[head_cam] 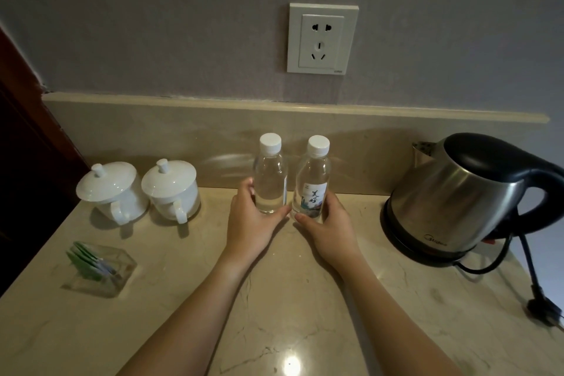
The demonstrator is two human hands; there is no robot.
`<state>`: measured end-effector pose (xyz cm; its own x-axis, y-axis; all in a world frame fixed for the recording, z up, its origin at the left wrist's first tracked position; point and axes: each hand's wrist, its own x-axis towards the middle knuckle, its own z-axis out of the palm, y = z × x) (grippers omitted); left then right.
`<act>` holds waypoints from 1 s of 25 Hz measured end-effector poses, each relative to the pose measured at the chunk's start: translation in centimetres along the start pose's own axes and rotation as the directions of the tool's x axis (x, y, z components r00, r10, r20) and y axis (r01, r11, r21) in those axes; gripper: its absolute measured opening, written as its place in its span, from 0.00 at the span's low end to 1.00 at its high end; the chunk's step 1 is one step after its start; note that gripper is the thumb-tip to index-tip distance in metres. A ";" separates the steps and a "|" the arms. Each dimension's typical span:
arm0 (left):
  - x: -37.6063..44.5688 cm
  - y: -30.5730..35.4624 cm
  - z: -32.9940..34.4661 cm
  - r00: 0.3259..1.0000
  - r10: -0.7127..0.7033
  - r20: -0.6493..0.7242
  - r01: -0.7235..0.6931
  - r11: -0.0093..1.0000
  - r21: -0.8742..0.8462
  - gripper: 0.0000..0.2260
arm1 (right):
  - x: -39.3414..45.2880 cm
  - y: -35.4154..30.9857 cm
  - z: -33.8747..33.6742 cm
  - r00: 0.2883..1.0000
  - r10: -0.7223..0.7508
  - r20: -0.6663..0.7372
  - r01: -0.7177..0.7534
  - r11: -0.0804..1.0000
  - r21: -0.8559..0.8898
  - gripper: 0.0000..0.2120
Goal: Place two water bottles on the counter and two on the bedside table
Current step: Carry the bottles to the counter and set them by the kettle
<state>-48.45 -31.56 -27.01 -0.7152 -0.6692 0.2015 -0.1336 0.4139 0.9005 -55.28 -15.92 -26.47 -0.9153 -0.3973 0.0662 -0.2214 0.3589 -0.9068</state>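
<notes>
Two small clear water bottles with white caps stand upright side by side near the back of the beige marble counter. My left hand wraps around the base of the left bottle, whose label faces away. My right hand holds the lower part of the right bottle, whose printed label faces me. Both bottle bases are partly hidden by my fingers, so contact with the counter is not certain. No other bottles are in view.
Two white lidded cups sit at the left. A clear holder with green tea sachets is front left. A steel kettle on its base stands at the right, its cord and plug trailing forward. A wall socket is above.
</notes>
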 end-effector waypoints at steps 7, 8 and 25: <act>0.2 -0.1 -0.1 1.000 0.022 0.020 -0.021 1.000 -0.009 0.27 | 0.1 0.0 0.3 1.000 -0.015 -0.011 0.015 0.999 -0.048 0.24; 0.3 -0.1 -0.2 0.999 0.004 0.038 -0.003 1.000 -0.031 0.27 | 0.2 0.0 0.3 1.000 -0.014 -0.006 0.014 0.998 -0.060 0.25; 1.8 -0.4 -0.8 0.977 0.088 0.195 -0.103 0.992 0.070 0.21 | 1.4 -0.2 0.6 0.999 -0.026 -0.045 0.019 0.988 -0.155 0.24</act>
<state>-49.13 -33.51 -26.72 -0.8441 -0.4971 0.2009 -0.1066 0.5229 0.8457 -56.35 -17.05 -26.42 -0.9234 -0.3683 0.1083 -0.2879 0.4779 -0.8299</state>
